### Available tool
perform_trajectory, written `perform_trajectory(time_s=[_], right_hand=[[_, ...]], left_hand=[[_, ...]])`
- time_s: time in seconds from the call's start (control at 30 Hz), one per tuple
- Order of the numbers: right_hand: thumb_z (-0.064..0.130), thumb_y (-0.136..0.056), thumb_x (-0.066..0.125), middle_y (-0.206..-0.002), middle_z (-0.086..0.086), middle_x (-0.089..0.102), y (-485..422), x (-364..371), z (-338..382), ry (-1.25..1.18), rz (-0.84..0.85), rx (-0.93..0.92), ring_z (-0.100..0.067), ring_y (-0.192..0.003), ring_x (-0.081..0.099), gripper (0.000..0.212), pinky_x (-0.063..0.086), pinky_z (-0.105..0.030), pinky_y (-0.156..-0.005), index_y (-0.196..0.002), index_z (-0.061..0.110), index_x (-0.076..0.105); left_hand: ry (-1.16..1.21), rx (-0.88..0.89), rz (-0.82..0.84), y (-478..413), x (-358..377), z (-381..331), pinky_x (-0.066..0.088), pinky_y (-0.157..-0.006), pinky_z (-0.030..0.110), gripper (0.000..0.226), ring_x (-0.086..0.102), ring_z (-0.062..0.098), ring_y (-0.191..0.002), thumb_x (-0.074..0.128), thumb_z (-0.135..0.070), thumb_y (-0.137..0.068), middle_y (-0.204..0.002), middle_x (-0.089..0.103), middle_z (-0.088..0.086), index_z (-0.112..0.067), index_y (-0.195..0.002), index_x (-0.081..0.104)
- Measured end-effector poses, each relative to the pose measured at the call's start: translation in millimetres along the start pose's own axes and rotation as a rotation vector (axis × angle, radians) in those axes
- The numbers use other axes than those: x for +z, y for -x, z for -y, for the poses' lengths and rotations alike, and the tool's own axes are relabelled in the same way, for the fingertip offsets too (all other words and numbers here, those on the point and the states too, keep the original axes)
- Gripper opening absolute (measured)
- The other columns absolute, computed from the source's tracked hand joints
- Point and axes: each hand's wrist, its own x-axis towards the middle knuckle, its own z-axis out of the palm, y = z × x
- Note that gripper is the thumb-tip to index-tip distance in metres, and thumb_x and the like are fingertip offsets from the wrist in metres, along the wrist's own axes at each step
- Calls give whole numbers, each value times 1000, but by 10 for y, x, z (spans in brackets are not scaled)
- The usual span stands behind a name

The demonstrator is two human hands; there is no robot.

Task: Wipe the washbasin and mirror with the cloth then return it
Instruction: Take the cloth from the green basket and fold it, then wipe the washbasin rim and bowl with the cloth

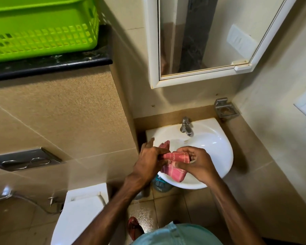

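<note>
Over the near-left rim of the basin, both hands hold the cloth, a pink checked one bunched between them. The left hand pinches its left part with thumb and curled fingers, while one finger points out straight toward the basin's left edge. The right hand has its fingers curled round the cloth's right end, thumb on the near side. One loose end of the cloth sticks up behind the left hand, inside the bowl; a lower fold lies on the front rim. The tap stands at the back of the basin, well apart from the hands. The mirror, in a white frame, hangs on the wall above it, and a metal holder is fixed to the wall at the basin's back right. To the left, a green basket sits on a black ledge, with a flush plate and a white toilet lid below. A bottle shows under the basin's front edge.
</note>
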Motion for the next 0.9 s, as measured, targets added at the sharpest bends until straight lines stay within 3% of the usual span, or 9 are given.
perform_trajectory(time_s=[0.07,0.13,0.23,0.33,0.43,0.6,0.73,0.9], right_hand=[[33,-75,92,-98,19,68,-32,-37,-40,134,-6,-79,-5,-91,68,37,50,-5,-72,-103,33,68],[43,-71,92,-105,12,66,-100,-100,-145,169,56,-114,-10,-100,64,40,52,-17,-84,-101,35,67],[34,-72,93,-111,10,74,-153,-107,-177,-121,259,29,-16,-111,69,46,57,-29,-94,-110,33,67],[27,-73,83,-107,3,79,-172,-28,-112,-441,376,150,-19,-107,75,44,61,-29,-84,-115,26,69],[24,-76,80,-104,-1,80,-210,54,-76,-524,423,191,-19,-100,77,40,62,-30,-80,-114,23,69],[26,-73,83,-109,-6,79,-341,171,-129,-532,384,234,-24,-104,76,45,62,-38,-85,-116,20,70],[26,-72,84,-114,-8,78,-481,300,-212,-549,340,271,-27,-109,74,46,59,-45,-93,-116,21,72],[10,-73,82,-117,-13,76,-714,523,-480,-699,238,376,-33,-113,71,41,54,-52,-101,-112,20,74]], left_hand=[[15,0,21,-33,23,33,35,-116,54,28,34,35,-145,74,-31,-85,-132,66,1,-31,-113,73],[119,7,66,-41,-68,14,45,-110,48,21,46,26,-138,74,-30,-86,-118,72,-3,-24,-106,75],[464,-133,137,14,-189,-65,60,-86,46,24,72,21,-100,74,-30,-88,-104,76,0,-12,-104,74],[700,-217,87,98,-187,-128,61,-71,38,25,74,21,-84,73,-26,-90,-93,76,4,-6,-104,70],[665,-268,-17,138,-148,-111,57,-64,24,27,73,12,-82,71,-28,-92,-94,73,1,-8,-109,64],[635,-368,7,187,-43,89,58,-67,19,39,75,6,-85,72,-34,-90,-102,75,1,-10,-119,60],[593,-366,10,65,48,367,59,-69,19,35,74,4,-84,72,-32,-91,-103,77,0,-9,-116,66],[572,-351,18,-299,255,740,60,-71,22,34,74,8,-85,71,-33,-91,-101,76,-1,-8,-113,66]])
